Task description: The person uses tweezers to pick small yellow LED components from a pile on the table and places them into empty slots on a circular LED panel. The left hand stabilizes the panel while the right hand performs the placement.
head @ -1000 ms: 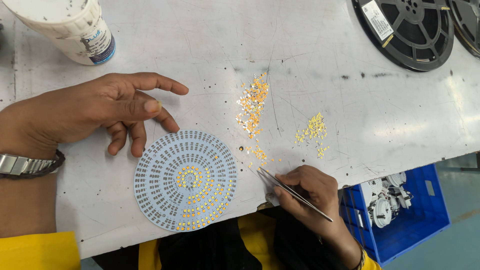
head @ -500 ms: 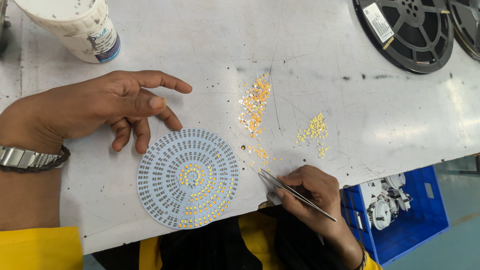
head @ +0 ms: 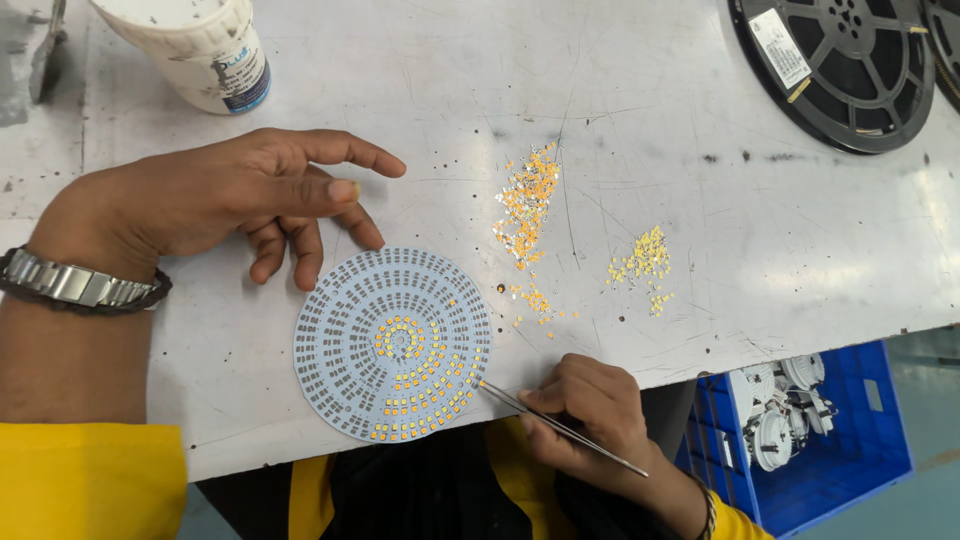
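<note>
Change since earlier frames: tweezers (head: 560, 424) now have their tip down at the lower right edge of the round board (head: 392, 344), where before they hovered just off it; left hand (head: 215, 200) hardly shifted.
Table (head: 450, 90): grey, scratched metal top; carries everything below.
Reel (head: 838, 62): black, flat, far right corner, well apart from the work.
Round board: pale blue disc near the front edge of the table, rings of small pads; inner rings and lower right arc already filled with yellow chips.
Left hand: loose and holding nothing, fingertips resting just beside the board's upper left rim; pressing them onto the rim would likely steady the disc better.
Right hand (head: 585, 410): closed around the tweezers; whether a chip sits in the tip is too small to tell.
Chip piles (head: 528, 200): orange and yellow heaps right of the board, near at hand.
Handling note: a low, light approach probably avoids nudging seated chips.
</note>
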Demonstrator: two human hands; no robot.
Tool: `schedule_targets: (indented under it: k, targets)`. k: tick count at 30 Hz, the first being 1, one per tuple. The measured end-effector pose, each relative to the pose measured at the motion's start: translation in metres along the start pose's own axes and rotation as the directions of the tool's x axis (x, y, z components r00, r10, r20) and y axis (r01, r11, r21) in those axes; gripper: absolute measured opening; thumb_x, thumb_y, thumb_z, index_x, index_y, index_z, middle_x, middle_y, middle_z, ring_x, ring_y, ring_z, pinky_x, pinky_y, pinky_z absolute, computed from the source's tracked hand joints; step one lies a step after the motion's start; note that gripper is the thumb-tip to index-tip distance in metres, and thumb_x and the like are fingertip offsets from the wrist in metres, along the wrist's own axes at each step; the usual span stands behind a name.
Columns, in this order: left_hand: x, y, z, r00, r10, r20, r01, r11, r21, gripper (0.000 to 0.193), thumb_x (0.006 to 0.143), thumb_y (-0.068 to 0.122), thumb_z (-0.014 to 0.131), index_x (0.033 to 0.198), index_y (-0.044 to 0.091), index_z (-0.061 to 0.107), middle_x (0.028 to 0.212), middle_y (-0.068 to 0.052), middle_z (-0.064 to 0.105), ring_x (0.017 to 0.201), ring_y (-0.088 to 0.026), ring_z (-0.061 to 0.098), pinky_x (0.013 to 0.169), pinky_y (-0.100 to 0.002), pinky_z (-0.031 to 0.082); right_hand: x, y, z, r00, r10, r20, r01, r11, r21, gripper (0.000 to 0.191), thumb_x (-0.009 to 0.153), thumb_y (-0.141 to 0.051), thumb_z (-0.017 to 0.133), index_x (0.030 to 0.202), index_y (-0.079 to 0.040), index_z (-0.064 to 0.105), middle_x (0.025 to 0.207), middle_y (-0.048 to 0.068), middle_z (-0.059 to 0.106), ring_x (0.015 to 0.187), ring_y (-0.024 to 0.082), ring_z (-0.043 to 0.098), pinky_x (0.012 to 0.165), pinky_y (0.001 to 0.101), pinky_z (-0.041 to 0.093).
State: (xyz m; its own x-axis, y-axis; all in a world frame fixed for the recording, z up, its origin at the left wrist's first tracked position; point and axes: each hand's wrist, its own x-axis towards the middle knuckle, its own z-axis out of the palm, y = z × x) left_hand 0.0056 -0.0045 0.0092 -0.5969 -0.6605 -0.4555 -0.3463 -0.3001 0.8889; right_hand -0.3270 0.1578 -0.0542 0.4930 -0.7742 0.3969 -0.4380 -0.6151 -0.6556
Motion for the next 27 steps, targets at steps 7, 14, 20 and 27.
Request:
schedule_targets:
  k: [7, 14, 20, 27]
  targets:
    - [0.000, -0.001, 0.001, 0.999, -0.026, -0.031, 0.027, 0.999, 0.018, 0.070, 0.079, 0.048, 0.063, 0.143, 0.020, 0.057, 0.098, -0.014, 0.080, 0.049, -0.015, 0.070, 0.030, -0.025, 0.051, 0.005, -0.007, 0.004, 0.999, -0.041, -0.005, 0.041, 0.999, -0.033, 0.017, 0.077, -0.012, 0.081, 0.085, -0.003, 0.068, 0.071, 0.005, 0.065, 0.056, 0.018, 0.059, 0.050, 0.0309, 0.043]
    - [0.001, -0.001, 0.001, 0.998, -0.049, -0.029, 0.049, 0.999, 0.002, 0.071, 0.077, 0.048, 0.063, 0.142, 0.020, 0.055, 0.100, -0.014, 0.082, 0.046, -0.015, 0.070, 0.028, -0.026, 0.051, 0.003, -0.006, 0.002, 0.999, -0.032, -0.001, 0.032, 0.999, -0.017, 0.017, 0.081, -0.013, 0.079, 0.087, -0.003, 0.067, 0.075, 0.006, 0.067, 0.061, 0.019, 0.064, 0.054, 0.0305, 0.048]
    - [0.002, 0.002, 0.005, 0.991, -0.104, -0.082, 0.107, 0.994, 0.022, 0.068, 0.079, 0.046, 0.066, 0.141, 0.021, 0.057, 0.097, -0.015, 0.077, 0.043, -0.017, 0.068, 0.028, -0.028, 0.050, 0.001, 0.004, -0.017, 0.932, 0.342, -0.119, -0.350, 0.935, -0.061, 0.017, 0.078, -0.015, 0.080, 0.086, -0.003, 0.071, 0.073, 0.005, 0.069, 0.057, 0.013, 0.066, 0.052, 0.0262, 0.050]
    - [0.000, 0.004, 0.007, 0.991, -0.103, -0.084, 0.105, 0.994, 0.018, 0.067, 0.081, 0.047, 0.067, 0.142, 0.021, 0.057, 0.097, -0.015, 0.077, 0.045, -0.016, 0.069, 0.028, -0.027, 0.050, 0.006, 0.004, -0.013, 0.939, 0.324, -0.115, -0.336, 0.936, -0.108, 0.019, 0.075, -0.012, 0.081, 0.086, -0.001, 0.071, 0.070, 0.005, 0.067, 0.056, 0.014, 0.064, 0.051, 0.0257, 0.047]
